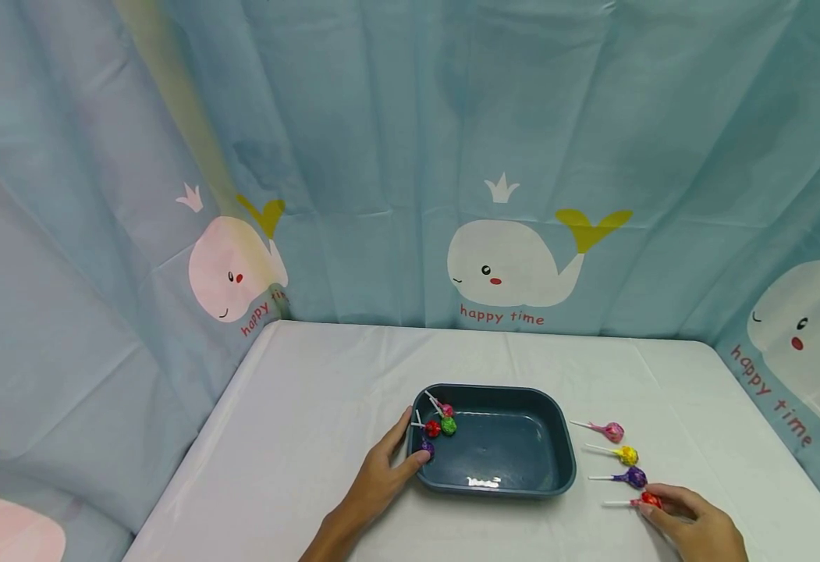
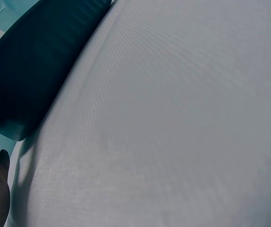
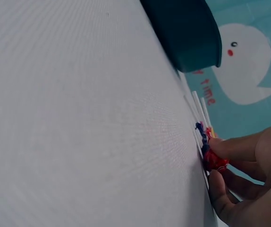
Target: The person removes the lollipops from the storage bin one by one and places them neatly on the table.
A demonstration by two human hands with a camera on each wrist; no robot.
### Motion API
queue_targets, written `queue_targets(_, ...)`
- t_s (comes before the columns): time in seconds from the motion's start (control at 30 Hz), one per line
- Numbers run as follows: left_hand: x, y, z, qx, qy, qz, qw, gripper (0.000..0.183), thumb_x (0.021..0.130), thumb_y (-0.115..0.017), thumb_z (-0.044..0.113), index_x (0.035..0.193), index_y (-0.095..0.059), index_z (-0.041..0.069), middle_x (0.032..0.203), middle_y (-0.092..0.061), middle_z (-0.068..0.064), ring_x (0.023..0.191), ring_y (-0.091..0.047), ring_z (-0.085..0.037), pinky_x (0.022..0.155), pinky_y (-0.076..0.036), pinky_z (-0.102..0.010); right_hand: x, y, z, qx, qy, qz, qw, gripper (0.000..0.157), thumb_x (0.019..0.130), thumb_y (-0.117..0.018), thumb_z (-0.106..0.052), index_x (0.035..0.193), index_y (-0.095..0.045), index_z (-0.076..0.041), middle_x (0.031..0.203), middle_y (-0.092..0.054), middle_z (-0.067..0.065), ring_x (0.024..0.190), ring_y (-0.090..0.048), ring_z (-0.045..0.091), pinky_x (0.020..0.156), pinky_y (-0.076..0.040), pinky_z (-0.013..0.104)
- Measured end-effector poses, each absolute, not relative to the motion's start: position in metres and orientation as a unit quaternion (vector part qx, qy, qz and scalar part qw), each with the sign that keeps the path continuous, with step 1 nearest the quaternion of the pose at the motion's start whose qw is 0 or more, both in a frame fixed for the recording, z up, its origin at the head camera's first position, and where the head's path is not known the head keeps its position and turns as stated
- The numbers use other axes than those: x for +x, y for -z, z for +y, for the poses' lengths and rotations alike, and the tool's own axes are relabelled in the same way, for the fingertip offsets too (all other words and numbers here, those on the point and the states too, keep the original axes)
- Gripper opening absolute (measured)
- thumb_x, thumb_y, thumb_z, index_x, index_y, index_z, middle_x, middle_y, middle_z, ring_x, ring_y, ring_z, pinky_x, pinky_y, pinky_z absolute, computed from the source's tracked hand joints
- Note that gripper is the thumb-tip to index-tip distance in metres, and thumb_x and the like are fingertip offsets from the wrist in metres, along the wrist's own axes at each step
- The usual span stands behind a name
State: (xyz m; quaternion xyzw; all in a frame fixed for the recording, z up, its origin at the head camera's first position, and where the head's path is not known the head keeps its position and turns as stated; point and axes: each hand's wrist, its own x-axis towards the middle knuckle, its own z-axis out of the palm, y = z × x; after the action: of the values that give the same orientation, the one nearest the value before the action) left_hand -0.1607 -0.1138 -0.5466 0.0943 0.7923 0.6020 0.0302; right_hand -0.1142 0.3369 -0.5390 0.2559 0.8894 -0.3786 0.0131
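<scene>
A dark blue-green plastic tray (image 1: 515, 445) stands on the white table. My left hand (image 1: 379, 472) holds its left side, the thumb over the rim near a purple lollipop (image 1: 427, 449) and the fingers along the outer wall. Also inside, at the left end, lie a red lollipop (image 1: 432, 428), a green lollipop (image 1: 449, 425) and a pink lollipop (image 1: 446, 409). To the right of the tray, my right hand (image 1: 697, 523) pinches another red lollipop (image 1: 651, 499) by its wrapped head, its stick pointing left. In the right wrist view, thumb and fingers close around this red head (image 3: 215, 161).
Above the red lollipop, a purple lollipop (image 1: 636, 477), a yellow lollipop (image 1: 627, 456) and a pink lollipop (image 1: 614, 432) lie in a column, sticks toward the tray. A blue curtain (image 1: 381, 156) with whale prints hangs around the white table (image 1: 325, 390).
</scene>
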Motion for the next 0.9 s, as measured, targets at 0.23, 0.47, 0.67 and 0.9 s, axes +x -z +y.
queue_targets(0.23,-0.159,0.545,-0.115,0.092,-0.601,0.793,0.033,0.079,0.103,-0.073,0.030,0.169,-0.031,0.020,0.173,-0.031,0.004,0.161,-0.025,-0.019,0.128,-0.022,-0.033,-0.114,0.532,0.331,0.259,0.380,0.888,0.016,0.047,0.089,-0.088,-0.018,0.125,-0.071,0.006,0.104,-0.074,0.025,0.101,-0.064,0.042,0.086,-0.055,0.058)
queue_targets(0.47,-0.160,0.545,-0.114,0.097,-0.601,0.792,0.036,0.079,0.103,-0.072,0.031,0.169,-0.030,0.019,0.174,-0.031,0.001,0.161,-0.025,-0.019,0.129,-0.022,-0.033,-0.113,0.531,0.327,0.260,0.373,0.891,0.014,0.046,0.089,-0.088,-0.018,0.126,-0.071,0.005,0.118,-0.069,0.032,0.108,-0.058,0.046,0.097,-0.050,0.069)
queue_targets(0.67,-0.160,0.544,-0.114,0.096,-0.599,0.794,0.038,0.079,0.104,-0.071,0.031,0.169,-0.029,0.020,0.173,-0.030,0.005,0.161,-0.024,-0.019,0.130,-0.021,-0.039,-0.115,0.528,0.325,0.263,0.374,0.890,-0.007,0.047,0.087,-0.090,-0.019,0.125,-0.073,0.004,0.129,-0.065,0.031,0.112,-0.059,0.047,0.089,-0.054,0.061)
queue_targets(0.9,-0.160,0.545,-0.114,0.098,-0.601,0.793,0.036,0.078,0.104,-0.071,0.031,0.169,-0.029,0.020,0.174,-0.030,0.004,0.161,-0.024,-0.019,0.129,-0.021,-0.035,-0.116,0.515,0.320,0.260,0.383,0.887,-0.001,0.058,0.095,-0.082,-0.036,0.135,-0.067,0.003,0.137,-0.060,0.031,0.122,-0.056,0.053,0.085,-0.059,0.057)
